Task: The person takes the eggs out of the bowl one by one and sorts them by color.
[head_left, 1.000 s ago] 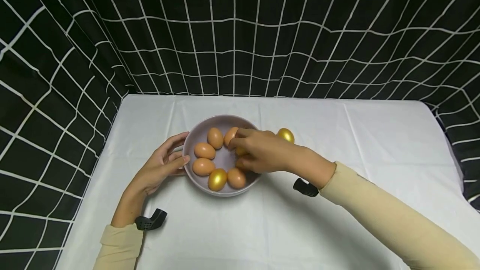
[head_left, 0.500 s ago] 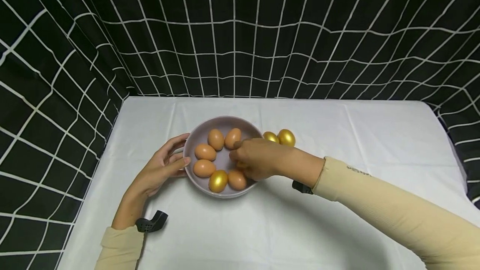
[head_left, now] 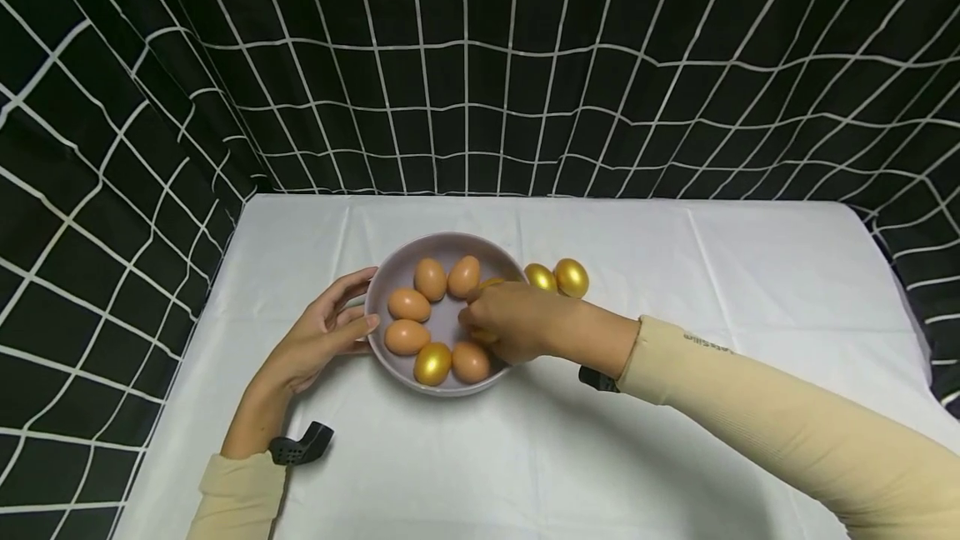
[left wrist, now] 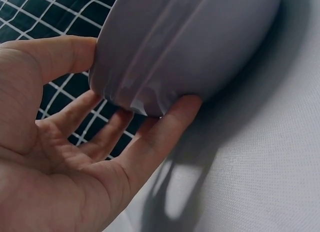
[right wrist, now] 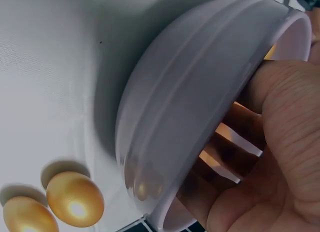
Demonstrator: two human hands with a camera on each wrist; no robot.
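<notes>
A mauve bowl [head_left: 450, 386] stands left of the middle of the white-covered worktop [head_left: 450, 473], nearer its far-left corner than its far-right one. The left hand [head_left: 318, 336] has hold of the bowl's left side in a wide, light grip, its thumb at the rim and, as the left wrist view shows, a fingertip against the outer wall lower down. The right hand [head_left: 506, 317] reaches over the bowl's right rim with bent fingers inside; whether those fingers have closed on anything I cannot tell (the back of the hand covers the fingertips from above, though slivers of gold show on either side of it). Five brown eggs [head_left: 431, 279] are in view in the bowl, two toward the worktop's far edge, two along the left wall and one on the near side. A golden egg [head_left: 432, 363] sits on the near side too, between two of the brown ones. Outside the bowl, a pair of golden eggs [head_left: 572, 277] lies side by side on the worktop near the bowl's right rim, toward the far edge. Both arms wear beige sleeves [head_left: 750, 407], with a black wrist camera [head_left: 302, 444] at each cuff. Past the far edge hangs a black curtain [head_left: 442, 15] crossed by white grid lines.
</notes>
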